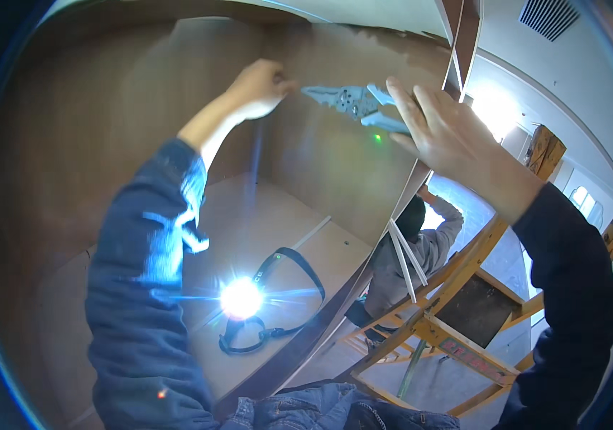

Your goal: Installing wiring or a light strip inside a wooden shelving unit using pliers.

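Note:
Inside a brown wood-panelled compartment, my right hand [457, 136] holds a pair of wire strippers [349, 101] by their light blue handles. The handles stand apart, and the grey jaws point left toward my other hand. My left hand [255, 89] is raised just beyond the tip of the jaws, its fingers closed together. Whatever may be between those fingers is too blurred to make out. Below, a lit headlamp [241, 298] lies on the compartment's floor panel [285, 208], its dark strap [306, 269] looped beside it, the beam glaring toward me.
A wooden stepladder [428, 330] stands to the right, outside the compartment's edge [321, 337]. Past it, another person in a grey top [403, 265] has an arm raised. White strips [403, 258] hang at the opening. A ceiling vent [548, 18] is at upper right.

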Demonstrator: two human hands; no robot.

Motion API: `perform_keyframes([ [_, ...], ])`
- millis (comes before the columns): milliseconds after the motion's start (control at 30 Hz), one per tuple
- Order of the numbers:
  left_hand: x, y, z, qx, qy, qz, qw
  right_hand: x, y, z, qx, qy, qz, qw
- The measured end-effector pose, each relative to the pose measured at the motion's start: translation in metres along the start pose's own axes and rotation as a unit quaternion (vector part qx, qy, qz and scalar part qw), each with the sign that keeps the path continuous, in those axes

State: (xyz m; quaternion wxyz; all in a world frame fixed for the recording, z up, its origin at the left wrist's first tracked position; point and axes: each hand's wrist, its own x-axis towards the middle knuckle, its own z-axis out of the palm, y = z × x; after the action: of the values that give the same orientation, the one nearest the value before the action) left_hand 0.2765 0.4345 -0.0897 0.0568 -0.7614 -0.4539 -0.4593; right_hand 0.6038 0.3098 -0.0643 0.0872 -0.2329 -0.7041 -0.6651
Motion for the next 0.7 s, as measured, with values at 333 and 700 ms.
perform_keyframes([
  [333,0.138,-0.003,0.066,0.002,0.248,0.055,0.967,-0.067,0.025,-0.048,0.014,-0.028,-0.023,0.999],
  [700,0.139,-0.009,0.065,0.025,0.307,0.178,0.935,-0.126,0.03,-0.069,0.063,-0.128,-0.014,0.99],
])
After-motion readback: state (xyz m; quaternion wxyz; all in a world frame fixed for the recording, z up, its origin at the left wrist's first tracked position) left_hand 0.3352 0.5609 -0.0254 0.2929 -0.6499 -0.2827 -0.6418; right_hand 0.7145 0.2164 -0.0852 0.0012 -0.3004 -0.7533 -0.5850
